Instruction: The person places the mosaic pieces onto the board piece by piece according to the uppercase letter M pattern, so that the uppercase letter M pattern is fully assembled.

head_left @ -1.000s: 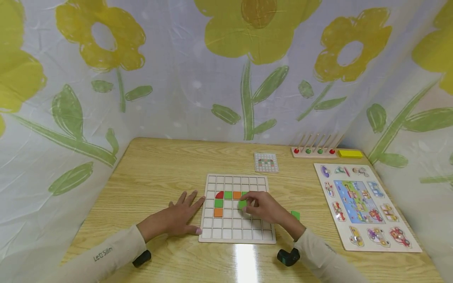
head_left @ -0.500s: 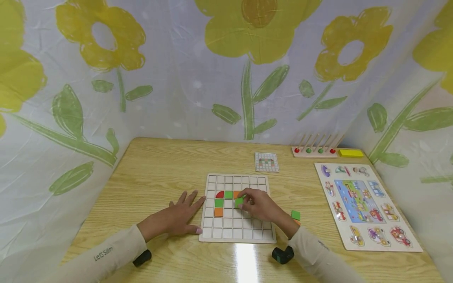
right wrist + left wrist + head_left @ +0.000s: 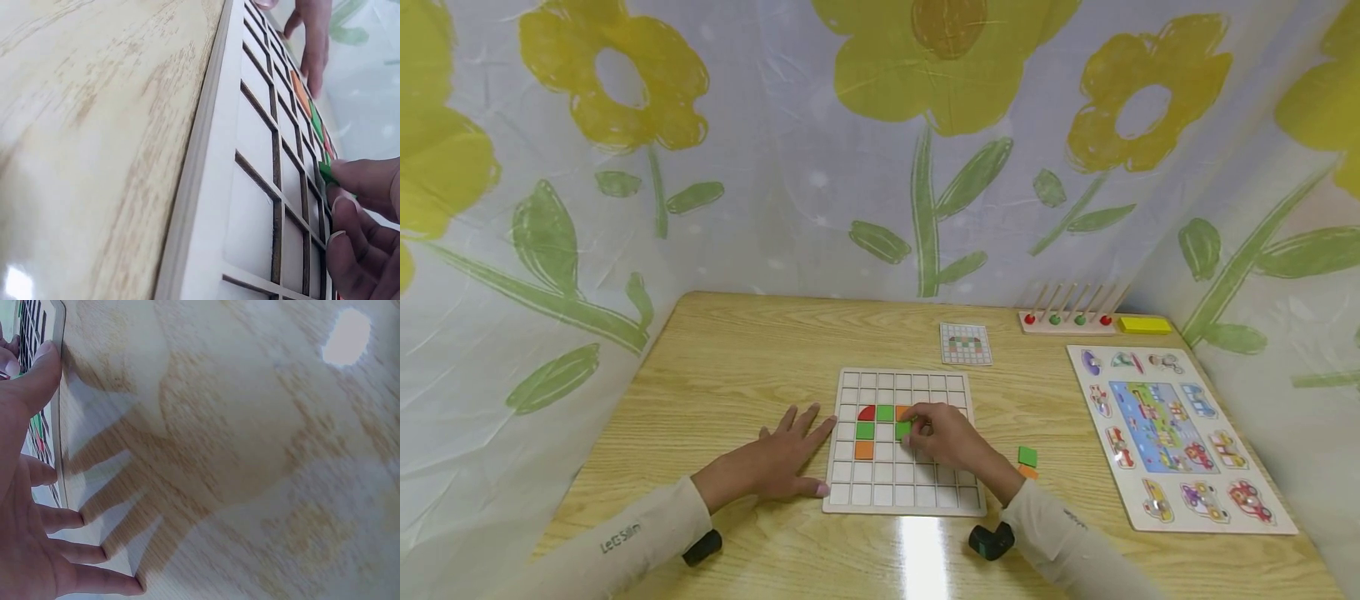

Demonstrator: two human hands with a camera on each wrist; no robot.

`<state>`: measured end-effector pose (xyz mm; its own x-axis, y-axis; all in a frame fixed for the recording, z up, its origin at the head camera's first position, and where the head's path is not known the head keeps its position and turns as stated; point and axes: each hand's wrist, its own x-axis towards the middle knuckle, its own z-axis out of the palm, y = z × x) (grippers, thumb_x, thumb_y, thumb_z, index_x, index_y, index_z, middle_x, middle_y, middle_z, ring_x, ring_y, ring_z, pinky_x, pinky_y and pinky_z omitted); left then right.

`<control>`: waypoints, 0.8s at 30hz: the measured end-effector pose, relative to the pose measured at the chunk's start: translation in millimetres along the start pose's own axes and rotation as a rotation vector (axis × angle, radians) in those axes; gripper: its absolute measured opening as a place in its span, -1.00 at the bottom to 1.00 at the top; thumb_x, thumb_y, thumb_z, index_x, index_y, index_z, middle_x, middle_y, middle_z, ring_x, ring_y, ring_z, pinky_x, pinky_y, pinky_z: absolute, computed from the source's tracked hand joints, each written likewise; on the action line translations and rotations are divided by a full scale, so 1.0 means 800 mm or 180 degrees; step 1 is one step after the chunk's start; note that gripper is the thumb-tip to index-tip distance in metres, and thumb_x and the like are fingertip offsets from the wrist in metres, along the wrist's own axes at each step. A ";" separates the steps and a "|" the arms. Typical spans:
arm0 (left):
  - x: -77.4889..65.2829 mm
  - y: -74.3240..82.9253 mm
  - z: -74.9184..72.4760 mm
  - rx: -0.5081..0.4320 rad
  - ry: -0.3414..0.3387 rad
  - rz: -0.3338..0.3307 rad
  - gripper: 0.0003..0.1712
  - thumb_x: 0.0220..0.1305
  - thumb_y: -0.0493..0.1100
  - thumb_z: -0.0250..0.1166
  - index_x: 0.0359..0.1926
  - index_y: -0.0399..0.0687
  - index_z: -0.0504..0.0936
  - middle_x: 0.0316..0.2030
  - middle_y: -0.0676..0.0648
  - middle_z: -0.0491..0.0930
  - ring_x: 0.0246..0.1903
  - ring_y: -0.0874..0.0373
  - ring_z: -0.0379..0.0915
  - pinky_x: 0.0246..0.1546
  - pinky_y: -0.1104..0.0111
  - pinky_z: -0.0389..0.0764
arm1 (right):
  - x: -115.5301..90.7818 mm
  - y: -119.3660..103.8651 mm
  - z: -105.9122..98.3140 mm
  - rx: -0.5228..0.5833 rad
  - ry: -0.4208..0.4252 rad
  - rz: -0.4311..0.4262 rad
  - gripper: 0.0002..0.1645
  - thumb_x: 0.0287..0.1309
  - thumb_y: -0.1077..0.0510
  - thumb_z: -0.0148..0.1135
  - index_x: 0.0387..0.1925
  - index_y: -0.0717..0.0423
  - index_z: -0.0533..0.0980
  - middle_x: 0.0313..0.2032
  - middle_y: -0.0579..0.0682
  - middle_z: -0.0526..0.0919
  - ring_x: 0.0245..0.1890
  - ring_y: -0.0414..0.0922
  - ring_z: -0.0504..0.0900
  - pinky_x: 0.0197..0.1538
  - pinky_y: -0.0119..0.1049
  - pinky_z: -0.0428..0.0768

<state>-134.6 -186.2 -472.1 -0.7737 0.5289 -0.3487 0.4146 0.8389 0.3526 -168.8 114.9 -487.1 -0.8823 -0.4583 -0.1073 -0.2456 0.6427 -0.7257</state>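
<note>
A white wooden grid board [image 3: 880, 500] lies on the table. My right hand [image 3: 951, 437] pinches a green square tile [image 3: 902, 431] at a cell in front of an orange tile [image 3: 902, 412]; in the right wrist view this green tile [image 3: 326, 172] is tilted between thumb and fingers. On the board's left half sit a red quarter-round tile [image 3: 867, 413], a green tile [image 3: 885, 412], another green tile [image 3: 864, 431] and an orange tile [image 3: 863, 450]. My left hand [image 3: 778, 460] rests on the table with spread fingers, touching the board's left edge. The right hand hides part of the grid.
A loose green tile [image 3: 1027, 456] and an orange one [image 3: 1028, 472] lie right of the board. Behind it is a small pattern card [image 3: 966, 357]. A picture puzzle [image 3: 1127, 500], a peg stand [image 3: 1067, 326] and a yellow block [image 3: 1144, 325] occupy the right side.
My right hand has moved left with the green tile, bringing it to the cell in front of the orange one. The left hand has stayed still.
</note>
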 end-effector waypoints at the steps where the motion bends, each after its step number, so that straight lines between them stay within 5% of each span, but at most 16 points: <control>1: 0.000 0.000 0.000 0.0002 -0.0001 0.0006 0.16 0.23 0.39 0.28 0.61 -0.03 -0.03 0.57 -0.36 -0.14 0.49 -0.53 -0.22 0.14 -0.53 0.17 | 0.000 0.000 0.000 -0.0016 -0.0003 0.0006 -0.69 0.21 0.21 0.41 0.00 0.11 0.65 -0.41 -0.16 0.61 -0.47 -0.24 0.47 -0.33 -0.39 0.45; 24: -0.003 0.002 -0.002 -0.0023 0.0008 0.0034 0.15 0.25 0.37 0.28 0.60 -0.07 -0.02 0.56 -0.38 -0.14 0.48 -0.55 -0.22 0.12 -0.54 0.16 | -0.002 -0.004 -0.002 -0.0209 -0.0049 0.0070 -0.73 0.20 0.20 0.42 -0.04 0.08 0.67 -0.41 -0.18 0.58 -0.44 -0.24 0.46 -0.32 -0.35 0.44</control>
<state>-133.2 -186.3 -469.5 -0.7706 0.5374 -0.3426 0.4193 0.8323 0.3625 -167.5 114.7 -483.3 -0.8816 -0.4527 -0.1337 -0.2524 0.6914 -0.6769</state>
